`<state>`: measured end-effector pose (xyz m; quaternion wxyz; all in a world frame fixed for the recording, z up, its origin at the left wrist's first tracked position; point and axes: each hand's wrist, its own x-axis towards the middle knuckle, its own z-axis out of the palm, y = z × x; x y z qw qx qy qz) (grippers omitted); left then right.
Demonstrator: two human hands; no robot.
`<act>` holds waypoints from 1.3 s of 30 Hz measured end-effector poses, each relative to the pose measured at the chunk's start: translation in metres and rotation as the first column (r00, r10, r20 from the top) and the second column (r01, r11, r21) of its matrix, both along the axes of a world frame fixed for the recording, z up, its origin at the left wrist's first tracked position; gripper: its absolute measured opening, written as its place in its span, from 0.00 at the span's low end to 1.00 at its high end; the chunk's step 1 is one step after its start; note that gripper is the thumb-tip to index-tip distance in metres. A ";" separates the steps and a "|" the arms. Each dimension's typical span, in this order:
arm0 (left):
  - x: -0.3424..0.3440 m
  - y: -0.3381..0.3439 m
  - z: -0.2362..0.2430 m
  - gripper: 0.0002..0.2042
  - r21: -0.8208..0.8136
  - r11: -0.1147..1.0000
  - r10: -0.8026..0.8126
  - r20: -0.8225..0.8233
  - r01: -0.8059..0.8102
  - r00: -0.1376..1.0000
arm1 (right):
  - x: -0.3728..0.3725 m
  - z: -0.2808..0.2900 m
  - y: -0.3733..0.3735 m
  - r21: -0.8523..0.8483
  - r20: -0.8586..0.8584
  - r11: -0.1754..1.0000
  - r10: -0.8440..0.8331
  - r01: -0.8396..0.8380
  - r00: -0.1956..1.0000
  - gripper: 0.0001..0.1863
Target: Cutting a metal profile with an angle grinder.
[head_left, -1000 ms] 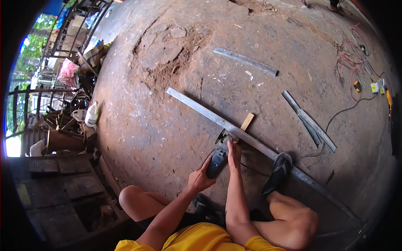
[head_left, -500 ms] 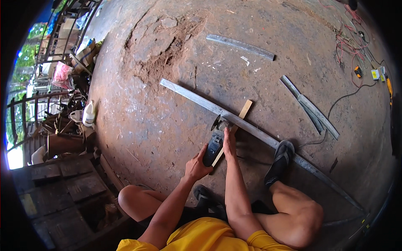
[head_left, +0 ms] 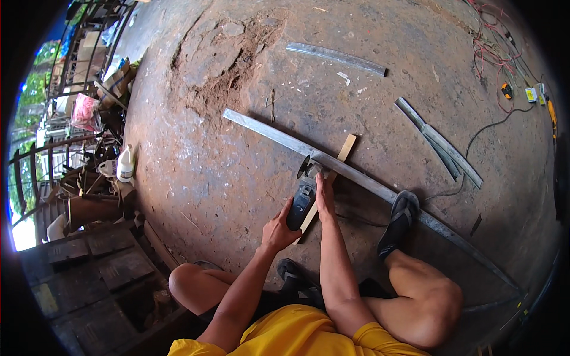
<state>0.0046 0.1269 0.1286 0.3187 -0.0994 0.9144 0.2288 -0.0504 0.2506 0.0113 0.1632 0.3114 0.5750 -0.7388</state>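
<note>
A dark angle grinder is held between my hands, its thin cutting disc close to the near side of a long grey metal tube. Whether disc and tube touch, I cannot tell. My left hand wraps the grinder's rear body. Along the right side of its front end lies my right hand, fingers pressed together against the tool. A wooden strip runs beneath the tube, partly hidden by the grinder and my hand. My right foot in a dark sandal rests on the tube.
More metal pieces lie on the rough floor: one tube farther off, and a pair at right. A dark cord leads toward tangled red wires. At left are a white jug, clutter and a dark wooden crate.
The whole view has shifted slightly. Both hands keep their hold on the grinder, and the disc remains beside the tube with little visible movement.
</note>
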 end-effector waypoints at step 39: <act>-0.003 0.003 -0.015 0.47 0.012 0.999 -0.047 -0.116 0.049 0.992 | -0.003 -0.028 0.004 -0.016 0.204 0.998 0.056 -0.054 0.977 0.31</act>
